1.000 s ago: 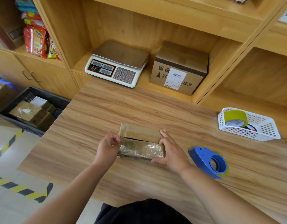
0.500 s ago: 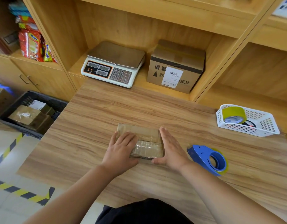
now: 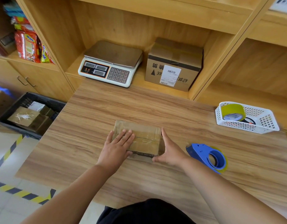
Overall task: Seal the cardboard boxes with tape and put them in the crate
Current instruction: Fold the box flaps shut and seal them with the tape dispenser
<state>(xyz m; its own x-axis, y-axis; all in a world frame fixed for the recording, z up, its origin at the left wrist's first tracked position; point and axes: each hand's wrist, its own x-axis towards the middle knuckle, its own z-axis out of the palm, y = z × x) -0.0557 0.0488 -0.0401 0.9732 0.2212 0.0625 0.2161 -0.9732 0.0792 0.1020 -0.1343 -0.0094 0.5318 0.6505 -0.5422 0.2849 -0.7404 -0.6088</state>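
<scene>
Two hands on the small cardboard box (image 3: 145,138), centre frame on the table (image 3: 171,110). Left hand (image 3: 117,147) flat on its taped top, fingers straight, slightly spread. Right hand (image 3: 169,151) against its right side, fingers straight, together, thumb at near edge. Tape dispenser (image 3: 209,156) lower right. Crate (image 3: 29,115) at left, holding boxes.

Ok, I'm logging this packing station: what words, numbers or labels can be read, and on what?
"7 8 9", "4 5 6", "1 2 3", "0": keypad of the weighing scale.
Scale's brand mark: blurred.
Cardboard box on the shelf: upside-down Chinese characters, not legible.
Its white shipping label: barcode, print too small.
Snack packets: blurred.
Label on a box in the black crate: too small.
</scene>
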